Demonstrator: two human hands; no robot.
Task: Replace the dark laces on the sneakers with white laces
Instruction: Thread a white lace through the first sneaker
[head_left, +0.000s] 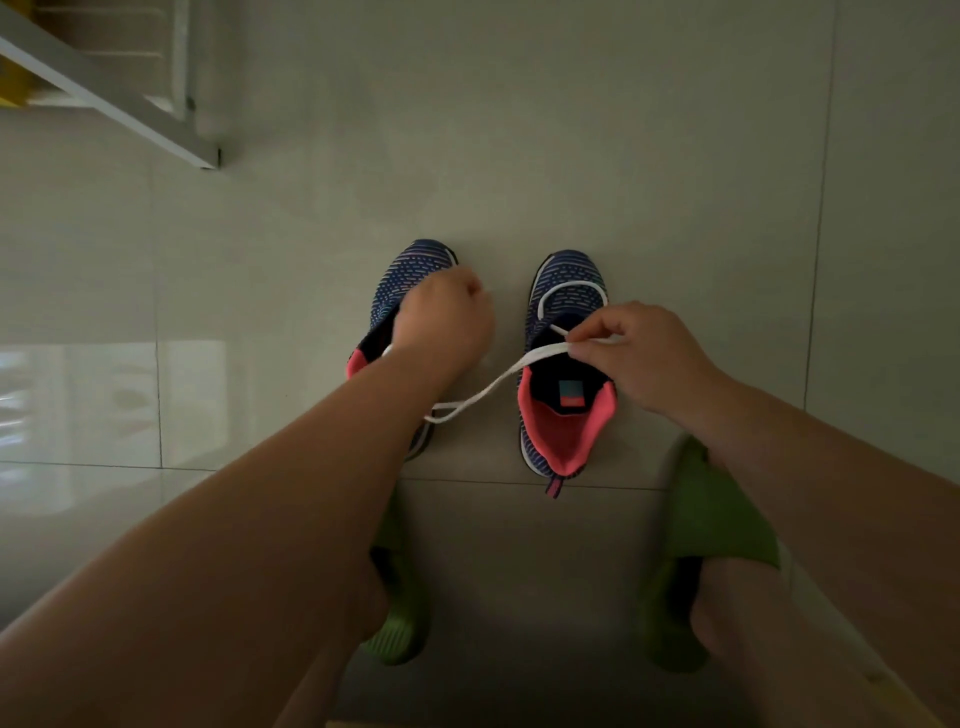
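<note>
Two blue knit sneakers with pink linings stand side by side on a pale grey tiled floor (623, 156), toes pointing to 12 o'clock, seen from above.

The right-hand sneaker (563, 364) sits just right of centre. Its opening shows a dark insole with a small coloured label; nothing else lies inside it. A flat white lace (498, 384) loops across its toe end and runs out toward 8 o'clock, ending in a loop on the floor near the other shoe's heel.

The right hand (644, 353), at about 3 o'clock from centre, pinches this white lace between thumb and fingertips just above the shoe's tongue.

The left-hand sneaker (410, 280) sits just left of centre, largely covered by the left hand (447, 317). That hand's fingers are curled over the shoe's middle; what they hold cannot be told, and the inside of this shoe is hidden.

At 6 o'clock, two feet wear green rubber slippers (711, 525). A white metal frame (114, 98) crosses the corner at 10 o'clock.
</note>
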